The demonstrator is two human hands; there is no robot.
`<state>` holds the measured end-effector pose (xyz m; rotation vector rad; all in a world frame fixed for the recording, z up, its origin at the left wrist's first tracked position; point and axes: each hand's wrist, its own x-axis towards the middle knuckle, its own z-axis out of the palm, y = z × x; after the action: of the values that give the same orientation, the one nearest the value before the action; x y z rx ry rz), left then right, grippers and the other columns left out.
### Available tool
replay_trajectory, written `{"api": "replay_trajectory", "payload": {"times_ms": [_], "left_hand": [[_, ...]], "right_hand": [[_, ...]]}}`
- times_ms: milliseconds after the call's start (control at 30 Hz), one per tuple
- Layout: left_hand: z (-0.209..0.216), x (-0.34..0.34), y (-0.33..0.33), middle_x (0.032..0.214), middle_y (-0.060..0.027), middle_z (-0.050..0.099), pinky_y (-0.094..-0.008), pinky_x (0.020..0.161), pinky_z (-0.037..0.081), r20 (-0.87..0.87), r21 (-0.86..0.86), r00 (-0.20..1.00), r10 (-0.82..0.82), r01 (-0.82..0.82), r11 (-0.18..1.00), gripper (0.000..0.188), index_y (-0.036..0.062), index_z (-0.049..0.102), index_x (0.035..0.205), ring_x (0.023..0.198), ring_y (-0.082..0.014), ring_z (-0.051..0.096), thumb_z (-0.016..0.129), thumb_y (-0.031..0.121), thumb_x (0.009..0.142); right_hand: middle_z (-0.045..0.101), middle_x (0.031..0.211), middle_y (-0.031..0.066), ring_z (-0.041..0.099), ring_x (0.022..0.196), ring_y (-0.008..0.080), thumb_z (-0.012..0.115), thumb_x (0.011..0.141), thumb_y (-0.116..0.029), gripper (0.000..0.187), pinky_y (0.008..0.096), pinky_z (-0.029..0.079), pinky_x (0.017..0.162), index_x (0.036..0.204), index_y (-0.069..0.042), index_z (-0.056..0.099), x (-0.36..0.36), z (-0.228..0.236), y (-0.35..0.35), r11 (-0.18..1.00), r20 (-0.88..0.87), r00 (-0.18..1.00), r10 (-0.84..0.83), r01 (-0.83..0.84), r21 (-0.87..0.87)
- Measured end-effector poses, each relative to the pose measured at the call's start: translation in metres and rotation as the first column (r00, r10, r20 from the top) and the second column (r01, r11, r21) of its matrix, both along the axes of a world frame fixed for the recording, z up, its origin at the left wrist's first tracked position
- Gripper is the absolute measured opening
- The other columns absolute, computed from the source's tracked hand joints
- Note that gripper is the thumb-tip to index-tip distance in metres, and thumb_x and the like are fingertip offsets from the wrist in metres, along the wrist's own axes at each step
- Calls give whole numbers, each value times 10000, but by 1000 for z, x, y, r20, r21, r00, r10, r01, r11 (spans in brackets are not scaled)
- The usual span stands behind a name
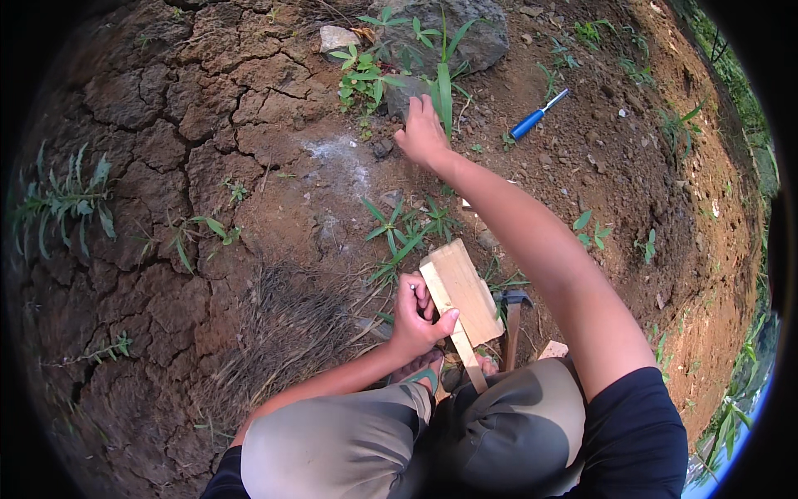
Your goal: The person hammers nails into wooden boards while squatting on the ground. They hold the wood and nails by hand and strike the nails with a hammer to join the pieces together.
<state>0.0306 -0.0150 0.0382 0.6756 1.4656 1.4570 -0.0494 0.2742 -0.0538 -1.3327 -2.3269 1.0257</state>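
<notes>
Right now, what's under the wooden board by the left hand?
Directly under the wooden board, nothing can be seen; it's covered. Showing around it: green leaves off its upper left, the wooden-handled hammer beside its right edge. Can't tell if it rests on anything.

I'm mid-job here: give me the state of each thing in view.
Left hand: closed around the wooden strip.
Right hand: stretched forward, fingers extended, palm hidden.
Wooden strip: held at a slant.
Wooden board: against the strip; whether joined, cannot tell.
Blue-handled tool: lying on soil, unheld.
Hammer: unheld, beside the board.
Soil: cracked at left.
</notes>
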Motion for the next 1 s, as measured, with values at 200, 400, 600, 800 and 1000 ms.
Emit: {"api": "replay_trajectory", "payload": {"times_ms": [200, 400, 600, 800, 1000], "left_hand": [[4, -11, -3, 877, -6, 354, -223, 560, 331, -9, -36, 998, -64, 64, 997, 544, 121, 316, 984, 637, -50, 341, 824, 146, 790], [7, -10, 2, 876, -1, 349, -226, 561, 325, 2, -71, 995, -100, 100, 992, 544, 119, 312, 982, 635, -53, 341, 823, 145, 796], [6, -12, -1, 867, 4, 349, -234, 559, 324, -18, -84, 995, -93, 91, 992, 529, 118, 308, 981, 632, -52, 334, 810, 143, 816], [7, -14, -2, 845, 11, 354, -237, 547, 318, 32, -123, 995, -93, 96, 988, 515, 118, 312, 984, 628, -54, 333, 803, 144, 828], [7, -11, -1, 840, 13, 360, -230, 543, 314, 2, -96, 997, -83, 83, 992, 521, 118, 316, 977, 630, -49, 334, 811, 152, 815]], "right_hand": [[455, 1301, 210, 450, 1228, 382, 937, 660, -390, 1033, 485, 380, 1084, 1384, 78, 367, -3, -23, 28, 965, 125, 988, -92, 57, 256], [492, 1244, 182, 476, 1183, 357, 959, 587, -451, 1033, 473, 401, 1032, 1336, 52, 458, 2, -34, 43, 974, 112, 982, -152, 129, 188], [592, 1188, 141, 492, 1161, 338, 927, 575, -530, 973, 442, 373, 912, 1271, 26, 534, -7, -14, 45, 954, 368, 923, -108, -9, 300], [605, 1225, 161, 478, 1163, 349, 903, 577, -546, 933, 451, 356, 950, 1234, 36, 585, 9, 12, 35, 977, 272, 959, -77, 18, 212], [579, 1266, 244, 479, 1230, 346, 885, 578, -451, 920, 479, 405, 1045, 1260, 78, 566, 54, 28, -2, 953, 165, 982, -89, 133, -273]]}}
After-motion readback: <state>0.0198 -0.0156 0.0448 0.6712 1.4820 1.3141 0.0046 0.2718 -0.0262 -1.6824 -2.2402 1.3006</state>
